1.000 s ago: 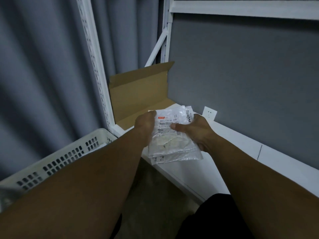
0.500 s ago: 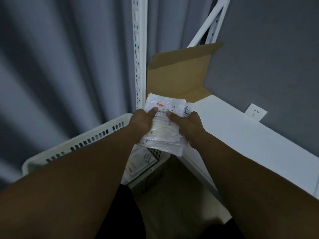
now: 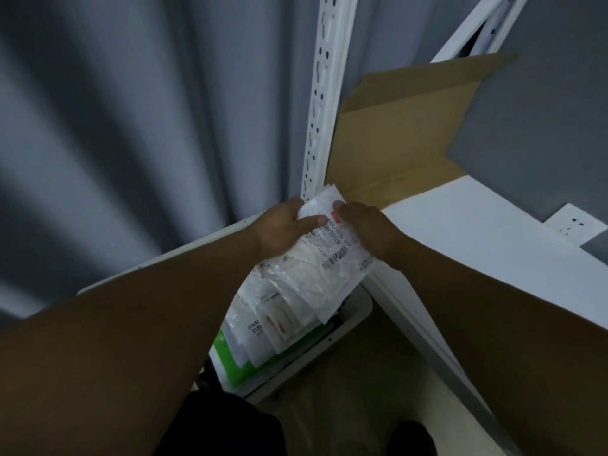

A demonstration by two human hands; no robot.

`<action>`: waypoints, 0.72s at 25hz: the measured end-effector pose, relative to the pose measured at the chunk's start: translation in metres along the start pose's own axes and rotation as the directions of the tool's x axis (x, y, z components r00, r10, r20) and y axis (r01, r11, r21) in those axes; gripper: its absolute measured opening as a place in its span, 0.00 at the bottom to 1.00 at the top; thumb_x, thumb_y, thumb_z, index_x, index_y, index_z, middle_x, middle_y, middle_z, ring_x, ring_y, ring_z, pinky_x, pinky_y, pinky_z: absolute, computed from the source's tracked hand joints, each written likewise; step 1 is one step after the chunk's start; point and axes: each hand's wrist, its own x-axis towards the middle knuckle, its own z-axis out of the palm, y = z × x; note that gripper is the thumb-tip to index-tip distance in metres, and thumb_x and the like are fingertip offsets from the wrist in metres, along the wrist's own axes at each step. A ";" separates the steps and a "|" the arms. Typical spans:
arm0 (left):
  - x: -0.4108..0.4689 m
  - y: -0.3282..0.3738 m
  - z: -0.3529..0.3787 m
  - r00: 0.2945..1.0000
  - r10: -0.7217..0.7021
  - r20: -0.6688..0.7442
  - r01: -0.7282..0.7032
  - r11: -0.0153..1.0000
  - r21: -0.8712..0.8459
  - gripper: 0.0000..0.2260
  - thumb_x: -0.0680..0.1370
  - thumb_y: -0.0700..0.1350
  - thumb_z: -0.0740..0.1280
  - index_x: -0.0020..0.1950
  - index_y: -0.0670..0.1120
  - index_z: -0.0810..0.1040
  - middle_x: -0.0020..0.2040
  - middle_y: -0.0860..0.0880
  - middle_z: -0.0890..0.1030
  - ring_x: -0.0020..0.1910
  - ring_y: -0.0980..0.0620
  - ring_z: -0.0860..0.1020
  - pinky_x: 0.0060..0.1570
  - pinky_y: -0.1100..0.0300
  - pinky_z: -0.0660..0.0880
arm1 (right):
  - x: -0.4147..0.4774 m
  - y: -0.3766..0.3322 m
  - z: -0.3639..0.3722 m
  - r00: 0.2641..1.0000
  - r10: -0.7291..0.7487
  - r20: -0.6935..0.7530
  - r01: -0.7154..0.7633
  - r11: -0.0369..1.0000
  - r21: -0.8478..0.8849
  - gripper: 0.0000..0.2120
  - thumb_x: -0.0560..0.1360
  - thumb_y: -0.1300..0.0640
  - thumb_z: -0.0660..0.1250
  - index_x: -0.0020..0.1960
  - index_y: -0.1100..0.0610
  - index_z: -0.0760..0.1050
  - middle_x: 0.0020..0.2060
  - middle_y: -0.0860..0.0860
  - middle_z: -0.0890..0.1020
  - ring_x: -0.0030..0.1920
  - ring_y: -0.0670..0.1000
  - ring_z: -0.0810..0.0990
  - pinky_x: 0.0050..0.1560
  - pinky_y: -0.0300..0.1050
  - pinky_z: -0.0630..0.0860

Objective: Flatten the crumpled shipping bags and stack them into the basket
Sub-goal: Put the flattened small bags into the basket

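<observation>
Head view. The left hand (image 3: 283, 225) and right hand (image 3: 365, 225) each pinch the top edge of a clear plastic bag (image 3: 329, 268), thumbs on its face. The bag hangs over the stack (image 3: 263, 324) in the basket (image 3: 184, 246), beside the shelf (image 3: 477, 238) edge.

Risks:
- The slick film could slip out of the pinch.
- The creases could spring back.
- The bag could land skewed on the slanted stack and slide toward the rim.

A white shelf (image 3: 460, 232) is carrying an open cardboard box (image 3: 394, 143) at its far corner; the basket (image 3: 348, 324) is apparently sitting on the floor (image 3: 362, 406).
</observation>
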 end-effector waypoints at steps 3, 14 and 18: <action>0.005 -0.021 -0.011 1.000 -0.011 0.019 0.013 0.993 -0.113 0.11 0.77 0.55 0.69 0.55 0.51 0.78 0.51 0.50 0.84 0.49 0.51 0.83 0.54 0.52 0.80 | 0.015 0.010 0.009 0.998 0.039 0.044 -0.042 0.996 0.076 0.17 0.82 0.41 0.59 0.51 0.53 0.80 0.50 0.56 0.86 0.50 0.57 0.84 0.56 0.52 0.80; 0.006 -0.059 -0.029 0.977 -0.213 0.012 0.213 0.977 0.005 0.11 0.77 0.58 0.68 0.50 0.52 0.77 0.40 0.56 0.80 0.34 0.62 0.78 0.29 0.73 0.70 | 0.028 0.027 0.039 0.988 0.005 0.153 0.001 0.999 -0.041 0.17 0.84 0.47 0.59 0.44 0.56 0.76 0.44 0.57 0.84 0.45 0.58 0.83 0.50 0.53 0.80; 0.003 -0.076 -0.046 0.880 -0.475 0.023 0.476 0.878 -0.055 0.18 0.70 0.62 0.74 0.45 0.49 0.81 0.40 0.51 0.84 0.37 0.53 0.83 0.35 0.61 0.79 | 0.037 0.032 0.040 0.994 0.026 0.107 -0.022 0.999 -0.038 0.22 0.83 0.44 0.60 0.52 0.63 0.79 0.49 0.60 0.85 0.49 0.61 0.85 0.56 0.62 0.81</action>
